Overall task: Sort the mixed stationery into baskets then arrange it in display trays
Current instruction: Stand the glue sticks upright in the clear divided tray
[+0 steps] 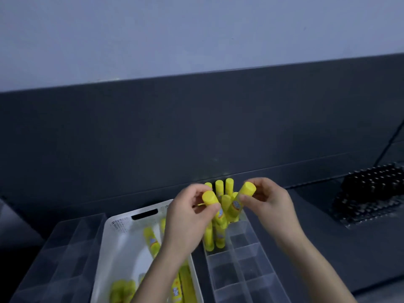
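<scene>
The pale wall (196, 29) fills the top of your view, with a dark back panel (196, 127) below it and the dark counter (317, 248) running along its foot. On the counter, at your left, sits a clear tray (65, 248) with dividers. Just beside it is the white basket (118, 226), its slotted handle facing the panel. To the right of the basket, close alongside, stands the divided tray (251, 259) of clear plastic, split into small compartments. Well off to your right lie rows of small black items (371, 193), too dim to identify.

Both of your hands are raised over the far end of the divided tray. Your left hand (190, 215) has its fingers and thumb curled round the left-hand glue stick (211, 199), a yellow one whose cap end points toward you. Your right hand (271, 202) pinches the right-hand glue stick (242, 197), tilted with its cap up and to the right. The two sticks lean toward each other at their lower ends.

Behind them, the standing glue sticks (219, 186) are upright in the far compartments of the divided tray. The loose glue sticks (152, 239) lie flat in the basket, partly under your left forearm.
</scene>
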Action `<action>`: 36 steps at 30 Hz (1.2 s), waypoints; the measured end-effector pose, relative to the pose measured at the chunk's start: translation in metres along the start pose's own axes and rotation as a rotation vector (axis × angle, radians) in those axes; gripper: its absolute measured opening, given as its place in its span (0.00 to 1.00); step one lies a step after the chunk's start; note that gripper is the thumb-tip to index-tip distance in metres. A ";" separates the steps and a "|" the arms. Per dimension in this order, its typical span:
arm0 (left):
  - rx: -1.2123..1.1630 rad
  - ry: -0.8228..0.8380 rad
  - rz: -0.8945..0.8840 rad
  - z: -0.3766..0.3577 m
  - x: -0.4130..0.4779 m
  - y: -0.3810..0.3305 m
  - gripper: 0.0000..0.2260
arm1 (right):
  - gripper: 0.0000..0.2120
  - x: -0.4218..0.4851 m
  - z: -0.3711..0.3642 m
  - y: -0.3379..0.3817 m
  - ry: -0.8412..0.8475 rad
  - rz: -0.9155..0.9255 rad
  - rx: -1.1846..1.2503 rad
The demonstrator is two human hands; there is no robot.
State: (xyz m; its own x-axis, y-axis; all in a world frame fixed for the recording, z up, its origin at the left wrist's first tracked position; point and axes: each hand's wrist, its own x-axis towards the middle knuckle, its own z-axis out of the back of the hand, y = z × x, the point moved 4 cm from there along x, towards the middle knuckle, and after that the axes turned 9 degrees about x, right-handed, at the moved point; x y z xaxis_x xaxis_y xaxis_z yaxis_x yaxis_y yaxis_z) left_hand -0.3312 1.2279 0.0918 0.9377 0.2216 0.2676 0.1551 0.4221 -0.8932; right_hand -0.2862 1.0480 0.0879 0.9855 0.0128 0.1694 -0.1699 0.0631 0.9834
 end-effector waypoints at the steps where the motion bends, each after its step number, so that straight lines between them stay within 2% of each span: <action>1: 0.028 0.034 -0.001 -0.012 0.002 -0.002 0.14 | 0.10 0.003 0.009 -0.002 -0.004 0.019 -0.035; 5: 0.197 0.095 -0.048 -0.048 0.010 -0.003 0.13 | 0.10 0.013 0.035 -0.013 0.027 0.076 -0.144; 9: 0.490 0.183 -0.085 -0.069 0.018 0.008 0.13 | 0.14 0.018 0.031 -0.032 0.172 0.044 -0.253; 12: 0.642 0.253 -0.070 -0.078 0.021 0.020 0.11 | 0.12 0.018 0.024 -0.047 0.268 0.013 -0.295; 16: 0.803 0.244 -0.095 -0.085 0.022 0.031 0.12 | 0.11 0.025 0.023 -0.052 0.297 0.041 -0.314; 20: 0.855 0.201 -0.125 -0.087 0.021 0.039 0.14 | 0.12 0.026 0.020 -0.061 0.350 0.041 -0.381; 25: 0.958 0.249 -0.150 -0.092 0.020 0.046 0.16 | 0.13 0.018 0.011 -0.076 0.445 0.031 -0.475; 30: 0.992 0.252 -0.149 -0.090 0.017 0.054 0.18 | 0.17 0.016 0.010 -0.079 0.444 0.005 -0.479; 32: 0.970 0.239 -0.165 -0.087 0.017 0.051 0.18 | 0.18 0.017 0.010 -0.074 0.424 0.014 -0.484; 36: 0.761 0.115 -0.198 -0.068 0.016 0.039 0.16 | 0.21 0.018 0.007 -0.054 0.296 0.150 -0.520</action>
State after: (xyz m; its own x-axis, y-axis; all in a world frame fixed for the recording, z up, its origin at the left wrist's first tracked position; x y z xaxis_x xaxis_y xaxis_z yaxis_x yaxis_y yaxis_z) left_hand -0.2887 1.1880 0.0364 0.9476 0.0047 0.3194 0.1063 0.9383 -0.3292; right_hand -0.2589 1.0379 0.0388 0.9212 0.3308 0.2049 -0.3586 0.5169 0.7773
